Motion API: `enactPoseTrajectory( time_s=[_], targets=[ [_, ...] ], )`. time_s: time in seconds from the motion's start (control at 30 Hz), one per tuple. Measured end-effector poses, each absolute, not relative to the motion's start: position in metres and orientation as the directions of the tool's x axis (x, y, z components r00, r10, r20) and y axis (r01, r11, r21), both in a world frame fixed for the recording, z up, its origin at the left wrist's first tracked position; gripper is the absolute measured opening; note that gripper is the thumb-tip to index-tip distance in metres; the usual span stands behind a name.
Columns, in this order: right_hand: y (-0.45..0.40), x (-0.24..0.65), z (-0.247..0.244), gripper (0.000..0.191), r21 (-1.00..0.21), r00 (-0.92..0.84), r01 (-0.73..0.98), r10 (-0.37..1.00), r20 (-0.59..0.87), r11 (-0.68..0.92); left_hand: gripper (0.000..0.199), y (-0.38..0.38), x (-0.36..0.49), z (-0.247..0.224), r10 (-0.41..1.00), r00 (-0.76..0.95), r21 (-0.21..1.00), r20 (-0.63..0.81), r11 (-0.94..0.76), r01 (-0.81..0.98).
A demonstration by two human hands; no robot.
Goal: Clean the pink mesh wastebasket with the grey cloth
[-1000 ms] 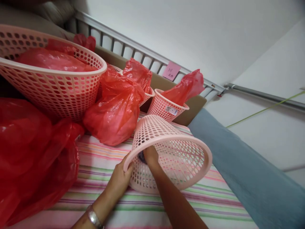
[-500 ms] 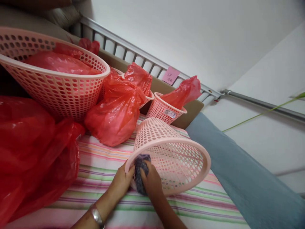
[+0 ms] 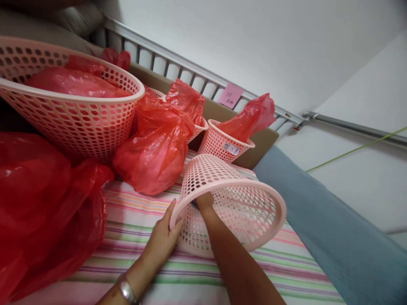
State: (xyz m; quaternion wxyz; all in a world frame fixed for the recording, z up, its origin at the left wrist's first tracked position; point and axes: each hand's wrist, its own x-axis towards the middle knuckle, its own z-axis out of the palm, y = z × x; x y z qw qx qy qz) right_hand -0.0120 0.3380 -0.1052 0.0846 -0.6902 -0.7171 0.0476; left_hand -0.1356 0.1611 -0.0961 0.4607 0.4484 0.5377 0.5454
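Note:
A pink perforated plastic basket (image 3: 206,171) lies on its side on the striped cloth, its wide mouth towards me. At the mouth's left edge, my left hand (image 3: 163,235) grips the rim, thumb on the inner side and fingers outside. My right hand (image 3: 205,201) reaches inside the basket along its left inner wall. Closed in it is a dark grey-blue cloth (image 3: 194,204), of which only a small part shows; the rest is hidden by the hand and the rim.
More pink baskets (image 3: 95,123) holding red plastic bags stand at the left and back. A filled red bag (image 3: 152,156) sits beside my basket, and another (image 3: 47,212) lies at lower left. Behind is a metal rail (image 3: 190,65) with a pink note (image 3: 231,95).
My right hand has moved with the cloth from the rim deeper into the basket. My left hand keeps its place at the rim. The view has shifted slightly.

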Motion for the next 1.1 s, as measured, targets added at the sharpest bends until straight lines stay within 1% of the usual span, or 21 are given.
enactPoseTrajectory(
  time_s=[0.13, 0.3, 0.37, 0.47, 0.57, 0.67, 0.83, 0.93, 1.0, 1.1],
  targets=[
    [0.321, -0.011, -0.103, 0.041, -0.166, -0.029, 0.985, 0.998, 0.057, 0.038, 0.043, 0.164, -0.139, -0.099, 0.984, -0.178, 1.000, 0.004, -0.006, -0.013],
    [0.262, -0.004, -0.107, 0.036, -0.144, -0.087, 0.985, 0.993, 0.076, 0.097, 0.043, 0.165, -0.136, -0.106, 0.985, -0.169, 0.998, 0.034, -0.042, -0.044],
    [0.232, 0.001, -0.111, 0.036, -0.187, -0.129, 0.972, 0.988, 0.091, 0.144, 0.044, 0.165, -0.136, -0.108, 0.985, -0.170, 0.997, 0.024, -0.035, -0.063],
    [0.194, 0.010, -0.117, 0.037, -0.293, -0.205, 0.928, 0.972, 0.113, 0.230, 0.044, 0.164, -0.136, -0.111, 0.989, -0.147, 0.992, 0.002, -0.021, -0.127],
    [0.182, 0.015, -0.119, 0.037, -0.349, -0.253, 0.893, 0.959, 0.130, 0.283, 0.044, 0.164, -0.136, -0.112, 0.991, -0.131, 0.987, -0.001, -0.020, -0.161],
    [0.204, 0.010, -0.117, 0.036, -0.331, -0.247, 0.902, 0.960, 0.128, 0.276, 0.044, 0.167, -0.136, -0.112, 0.989, -0.150, 0.987, -0.004, -0.019, -0.157],
    [0.278, -0.011, -0.109, 0.039, -0.197, -0.127, 0.970, 0.987, 0.098, 0.145, 0.041, 0.169, -0.134, -0.110, 0.985, -0.173, 0.992, 0.009, -0.031, -0.124],
    [0.317, -0.016, -0.107, 0.042, -0.189, -0.094, 0.976, 0.993, 0.078, 0.107, 0.043, 0.165, -0.131, -0.109, 0.985, -0.166, 0.992, -0.049, 0.030, -0.119],
    [0.335, -0.016, -0.107, 0.044, -0.191, -0.086, 0.977, 0.994, 0.069, 0.097, 0.045, 0.163, -0.130, -0.106, 0.989, -0.128, 0.991, -0.072, 0.057, -0.118],
    [0.350, -0.013, -0.108, 0.044, -0.186, -0.085, 0.978, 0.996, 0.037, 0.090, 0.048, 0.164, -0.136, -0.099, 0.996, -0.079, 0.994, -0.048, 0.040, -0.106]
  ],
)
